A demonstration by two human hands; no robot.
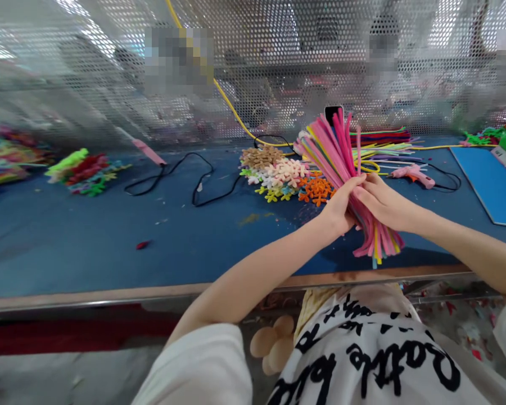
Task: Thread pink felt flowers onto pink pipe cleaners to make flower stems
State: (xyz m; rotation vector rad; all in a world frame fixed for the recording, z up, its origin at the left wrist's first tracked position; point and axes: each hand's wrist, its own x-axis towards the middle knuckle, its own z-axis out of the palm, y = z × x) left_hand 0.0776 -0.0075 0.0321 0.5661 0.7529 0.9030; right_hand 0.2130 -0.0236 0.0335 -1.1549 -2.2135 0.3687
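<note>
Between my two hands is a thick bundle of pipe cleaners (pixel 333 152), mostly pink with some yellow and pale strands. My left hand (pixel 341 208) wraps around its middle from the left, and my right hand (pixel 383 202) grips it from the right, thumbs close together. The bundle tilts, its upper ends fanning out toward the back and its lower ends hanging over the table near the front edge. Just left of the bundle lie flower-like pipe cleaner pieces (pixel 289 171) in brown, pink, white and yellow, with orange ones (pixel 316 190) beside them.
A pink glue gun (pixel 415 175) with a black cord lies right of my hands. Another pink-handled tool (pixel 147 151) rests at left near colourful pipe cleaner pieces (pixel 86 171). Loose pipe cleaners (pixel 388 152) lie behind the bundle. A blue board (pixel 489 185) is at right; perforated metal (pixel 278 73) stands behind.
</note>
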